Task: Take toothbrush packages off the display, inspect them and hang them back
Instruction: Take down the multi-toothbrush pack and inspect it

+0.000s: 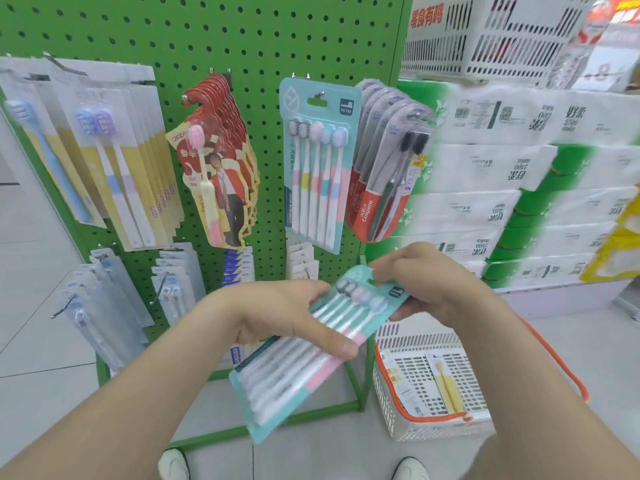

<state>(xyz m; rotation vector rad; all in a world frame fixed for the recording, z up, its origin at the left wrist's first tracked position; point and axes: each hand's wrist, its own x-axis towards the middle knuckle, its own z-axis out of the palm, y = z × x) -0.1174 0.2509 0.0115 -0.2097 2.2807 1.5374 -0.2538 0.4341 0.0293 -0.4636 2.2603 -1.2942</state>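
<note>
I hold a teal toothbrush package [277, 386] with several white-handled brushes in front of me, tilted, its top end up to the right. My left hand [294, 317] grips its middle, thumb across the front. My right hand [419, 282] pinches its top end. A matching teal package [317, 164] hangs on the green pegboard display [221, 39] above my hands. Red packages [221, 157] hang to its left and Colgate packages [384, 168] to its right.
Yellow and white packs [114, 157] hang at the left, smaller grey packs [104, 306] lower down. A white basket with an orange handle [433, 382] stands on the floor at the right and holds a yellow brush pack. Stacked tissue packs [519, 188] fill the right shelf.
</note>
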